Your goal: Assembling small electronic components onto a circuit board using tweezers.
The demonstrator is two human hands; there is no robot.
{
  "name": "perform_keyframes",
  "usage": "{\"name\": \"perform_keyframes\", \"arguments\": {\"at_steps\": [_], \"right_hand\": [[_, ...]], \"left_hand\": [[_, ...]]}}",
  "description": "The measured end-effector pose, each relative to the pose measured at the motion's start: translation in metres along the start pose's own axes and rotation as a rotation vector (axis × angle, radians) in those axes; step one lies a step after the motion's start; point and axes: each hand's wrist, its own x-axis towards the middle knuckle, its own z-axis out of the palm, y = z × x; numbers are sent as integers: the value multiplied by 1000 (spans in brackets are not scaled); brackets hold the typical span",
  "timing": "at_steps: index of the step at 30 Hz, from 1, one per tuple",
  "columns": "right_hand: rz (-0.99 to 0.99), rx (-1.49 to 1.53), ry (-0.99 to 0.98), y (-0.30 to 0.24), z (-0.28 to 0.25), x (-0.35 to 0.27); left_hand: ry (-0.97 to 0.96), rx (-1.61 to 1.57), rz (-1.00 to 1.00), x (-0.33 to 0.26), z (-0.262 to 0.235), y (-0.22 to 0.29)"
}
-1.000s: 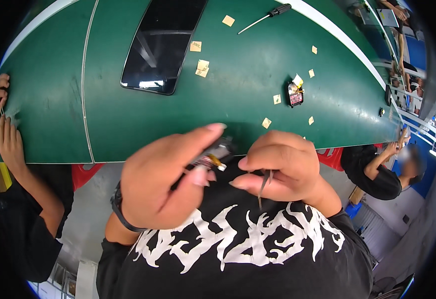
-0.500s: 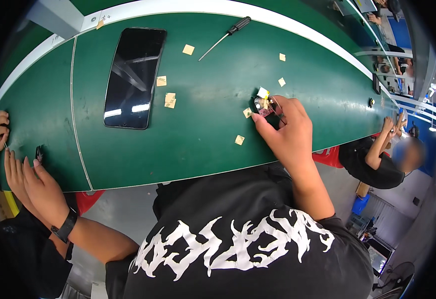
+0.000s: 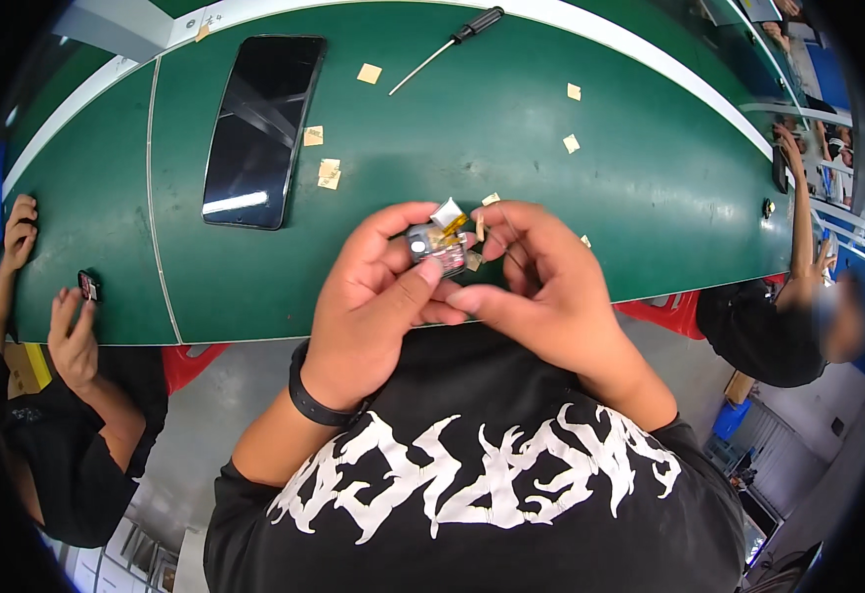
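In front of my chest, my left hand (image 3: 363, 296) grips a small dark electronic module (image 3: 437, 257) between thumb and fingers. A silvery-white flat cell (image 3: 447, 213) with yellow tape sticks up from the module's top. My right hand (image 3: 556, 282) is close on the other side, its fingers curled inward and its thumb tip near my left fingertips. By the right index fingertip is a small tan piece (image 3: 481, 227), seen nearly edge-on. Whether the right fingers pinch it or a part of the module is unclear.
A large black phone-like slab (image 3: 262, 133) lies on the green table (image 3: 689, 198). Beyond are a screwdriver (image 3: 449, 49) and several tan adhesive squares (image 3: 369, 74). Other people sit at both sides; a co-worker's hand (image 3: 75, 336) is near a small dark part (image 3: 88, 285) at left.
My left hand has come from the far left to the middle and taken hold of the module. My right hand has moved left and down. The view has shifted slightly.
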Motion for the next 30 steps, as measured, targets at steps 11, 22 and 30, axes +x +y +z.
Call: {"name": "perform_keyframes", "arguments": {"at_steps": [11, 22, 30], "right_hand": [[-113, -178, 193, 33, -24, -7], [-459, -438, 66, 14, -19, -6], [-473, -749, 71, 17, -13, -16]], "left_hand": [[-28, 371, 208, 4, 2, -16], [-29, 554, 287, 2, 3, -19], [-43, 754, 425, 1, 5, -26]]}}
